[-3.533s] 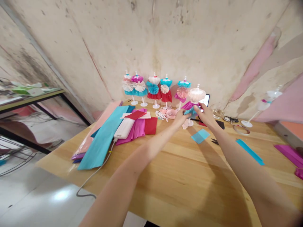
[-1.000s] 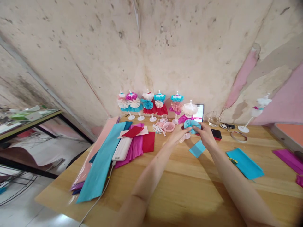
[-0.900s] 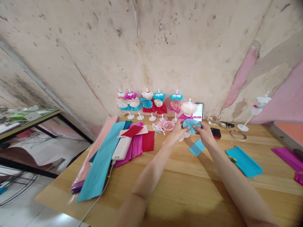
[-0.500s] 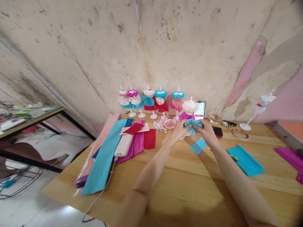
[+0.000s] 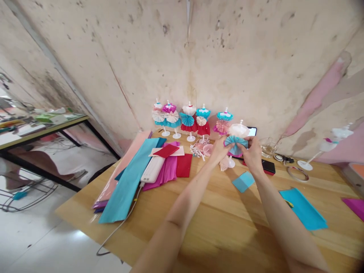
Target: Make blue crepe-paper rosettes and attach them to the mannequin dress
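Note:
A pleated blue paper fan is held between my two hands, in front of a small dress form with a white ruffled top and a magenta skirt. My left hand pinches the fan's left side, its thumb near the fan's gathered middle. On the other side my right hand is closed on the fan's right edge. Whether the fan touches the skirt behind it I cannot tell. Below the hands a small blue paper piece lies on the table, and a pale pink fan sits by the form's white base.
Several dressed forms line the wall. Left are blue crepe paper, a white power bank with a cable and red paper. Right are a black box, a tape ring, blue paper and another form.
My hands have brought the blue fan up against the front of the white-topped form, overlapping its skirt. The camera view has turned a little to the left.

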{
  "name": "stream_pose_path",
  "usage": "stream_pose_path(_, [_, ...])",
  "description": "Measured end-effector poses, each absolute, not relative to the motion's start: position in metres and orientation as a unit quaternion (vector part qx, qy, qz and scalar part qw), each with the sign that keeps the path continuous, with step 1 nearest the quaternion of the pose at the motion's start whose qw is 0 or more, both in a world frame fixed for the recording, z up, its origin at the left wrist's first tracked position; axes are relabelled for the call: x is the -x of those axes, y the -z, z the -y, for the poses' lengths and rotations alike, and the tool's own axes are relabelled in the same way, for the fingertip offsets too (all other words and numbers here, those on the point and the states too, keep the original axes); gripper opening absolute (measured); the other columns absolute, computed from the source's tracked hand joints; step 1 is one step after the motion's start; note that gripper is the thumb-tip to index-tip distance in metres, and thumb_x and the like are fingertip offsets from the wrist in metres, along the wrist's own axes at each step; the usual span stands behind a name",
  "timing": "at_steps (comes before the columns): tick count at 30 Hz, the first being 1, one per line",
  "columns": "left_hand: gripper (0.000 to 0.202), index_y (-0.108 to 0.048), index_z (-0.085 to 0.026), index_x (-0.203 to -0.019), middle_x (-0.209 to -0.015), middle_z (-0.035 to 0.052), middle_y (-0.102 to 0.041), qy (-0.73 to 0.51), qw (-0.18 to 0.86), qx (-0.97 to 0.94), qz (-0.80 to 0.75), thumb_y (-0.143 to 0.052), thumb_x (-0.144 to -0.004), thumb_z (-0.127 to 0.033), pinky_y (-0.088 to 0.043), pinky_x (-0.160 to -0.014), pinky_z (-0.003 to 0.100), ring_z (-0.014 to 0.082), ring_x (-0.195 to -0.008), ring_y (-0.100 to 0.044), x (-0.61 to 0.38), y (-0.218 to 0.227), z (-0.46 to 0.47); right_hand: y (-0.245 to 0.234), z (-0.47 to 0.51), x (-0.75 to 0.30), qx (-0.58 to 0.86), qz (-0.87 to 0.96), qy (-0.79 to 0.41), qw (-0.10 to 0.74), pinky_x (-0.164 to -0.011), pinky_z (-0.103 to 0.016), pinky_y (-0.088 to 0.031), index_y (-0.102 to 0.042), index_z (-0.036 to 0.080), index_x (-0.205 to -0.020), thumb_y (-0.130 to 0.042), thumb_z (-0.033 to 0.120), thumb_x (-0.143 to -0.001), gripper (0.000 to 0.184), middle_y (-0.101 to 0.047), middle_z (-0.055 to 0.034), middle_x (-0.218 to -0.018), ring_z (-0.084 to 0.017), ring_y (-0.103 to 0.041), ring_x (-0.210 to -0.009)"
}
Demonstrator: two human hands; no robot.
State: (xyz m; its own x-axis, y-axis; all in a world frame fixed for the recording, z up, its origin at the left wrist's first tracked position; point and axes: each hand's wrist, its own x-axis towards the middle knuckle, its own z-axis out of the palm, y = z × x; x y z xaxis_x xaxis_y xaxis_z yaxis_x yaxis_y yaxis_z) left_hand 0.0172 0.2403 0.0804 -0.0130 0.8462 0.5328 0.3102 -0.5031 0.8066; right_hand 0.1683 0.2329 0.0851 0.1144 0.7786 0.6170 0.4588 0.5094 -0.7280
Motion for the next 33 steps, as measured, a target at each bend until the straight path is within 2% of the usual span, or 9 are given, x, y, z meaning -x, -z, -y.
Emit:
stream_pose_path(3, [0.022, -0.065, -0.02, -0.104, -0.102, 0.004, -0.069, -0.546, 0.26, -0.681, -0.413, -0.061, -0.083, -0.025, -0.049, -0.084, 0.031, 0.0189, -0.092, -0.064, -0.016, -0.084, -0.24, -0.083, -0.232, -0.167, 0.489, 0.645, -0.109, 0.577, -0.065, -0.031, -0.043, -0.048, 0.022, -0.1, -0.066, 0.03, -0.075, 0.032, -0.06, 0.001, -0.08, -0.017, -0.056, -0.07])
stream_pose_path(7, [0.025, -0.064, -0.02, -0.105, -0.099, 0.0032, -0.07, -0.533, 0.26, -0.675, -0.439, -0.062, -0.081, -0.024, -0.049, -0.081, 0.029, 0.0187, -0.089, -0.064, -0.019, -0.083, -0.239, -0.08, -0.229, -0.162, 0.499, 0.625, -0.085, 0.594, -0.067, -0.031, -0.043, -0.045, 0.022, -0.101, -0.065, 0.029, -0.074, 0.034, -0.06, 0.0002, -0.083, -0.016, -0.055, -0.07])
stream_pose_path(16, [0.016, -0.062, -0.018, -0.097, -0.095, 0.0044, -0.07, -0.544, 0.271, -0.674, -0.419, -0.06, -0.082, -0.023, -0.049, -0.079, 0.029, 0.0187, -0.087, -0.064, -0.025, -0.087, -0.242, -0.079, -0.232, -0.166, 0.493, 0.627, -0.107, 0.594, -0.07, -0.038, -0.046, -0.038, 0.019, -0.127, -0.061, 0.035, -0.079, 0.056, -0.061, -0.0027, -0.084, -0.021, -0.057, -0.073])
stream_pose_path(18, [0.018, -0.062, -0.018, -0.099, -0.097, 0.0041, -0.07, -0.546, 0.264, -0.674, -0.422, -0.06, -0.082, -0.022, -0.049, -0.079, 0.03, 0.0189, -0.088, -0.064, -0.026, -0.087, -0.243, -0.078, -0.235, -0.169, 0.494, 0.624, -0.113, 0.595, -0.072, -0.04, -0.047, -0.037, 0.02, -0.132, -0.061, 0.037, -0.078, 0.061, -0.061, -0.0043, -0.089, -0.022, -0.057, -0.076])
stream_pose_path(21, [0.018, -0.062, -0.019, -0.099, -0.096, 0.0033, -0.07, -0.543, 0.252, -0.673, -0.434, -0.061, -0.082, -0.023, -0.049, -0.079, 0.03, 0.0196, -0.088, -0.063, -0.027, -0.086, -0.244, -0.075, -0.241, -0.172, 0.496, 0.618, -0.106, 0.601, -0.073, -0.04, -0.049, -0.039, 0.021, -0.133, -0.063, 0.04, -0.077, 0.064, -0.059, -0.009, -0.108, -0.021, -0.058, -0.081])
stream_pose_path(24, [0.019, -0.062, -0.02, -0.101, -0.098, 0.0037, -0.07, -0.542, 0.25, -0.675, -0.432, -0.061, -0.082, -0.025, -0.049, -0.079, 0.03, 0.0206, -0.09, -0.064, -0.026, -0.083, -0.247, -0.073, -0.246, -0.174, 0.492, 0.624, -0.093, 0.6, -0.078, -0.041, -0.049, -0.04, 0.022, -0.133, -0.065, 0.042, -0.076, 0.065, -0.056, -0.0121, -0.121, -0.023, -0.059, -0.092])
stream_pose_path(27, [0.023, -0.061, -0.019, -0.106, -0.101, 0.0041, -0.07, -0.548, 0.26, -0.676, -0.418, -0.06, -0.083, -0.025, -0.048, -0.082, 0.03, 0.0204, -0.093, -0.064, -0.024, -0.078, -0.252, -0.071, -0.249, -0.175, 0.495, 0.634, -0.097, 0.586, -0.084, -0.045, -0.047, -0.04, 0.023, -0.132, -0.065, 0.042, -0.076, 0.064, -0.062, -0.0108, -0.113, -0.026, -0.06, -0.096])
stream_pose_path(29, [0.022, -0.062, -0.019, -0.103, -0.096, 0.0037, -0.07, -0.544, 0.262, -0.675, -0.425, -0.061, -0.082, -0.025, -0.048, -0.08, 0.03, 0.02, -0.09, -0.064, -0.024, -0.075, -0.256, -0.07, -0.249, -0.175, 0.5, 0.639, -0.095, 0.577, -0.085, -0.046, -0.047, -0.04, 0.024, -0.132, -0.065, 0.041, -0.077, 0.063, -0.064, -0.0089, -0.107, -0.026, -0.06, -0.095])
stream_pose_path(33, [0.018, -0.063, -0.017, -0.097, -0.091, 0.0034, -0.069, -0.531, 0.262, -0.677, -0.438, -0.063, -0.081, -0.025, -0.048, -0.078, 0.029, 0.0192, -0.084, -0.063, -0.023, -0.074, -0.259, -0.071, -0.248, -0.176, 0.496, 0.657, -0.076, 0.562, -0.088, -0.046, -0.046, -0.039, 0.025, -0.134, -0.063, 0.036, -0.079, 0.061, -0.062, -0.0083, -0.11, -0.027, -0.06, -0.1])
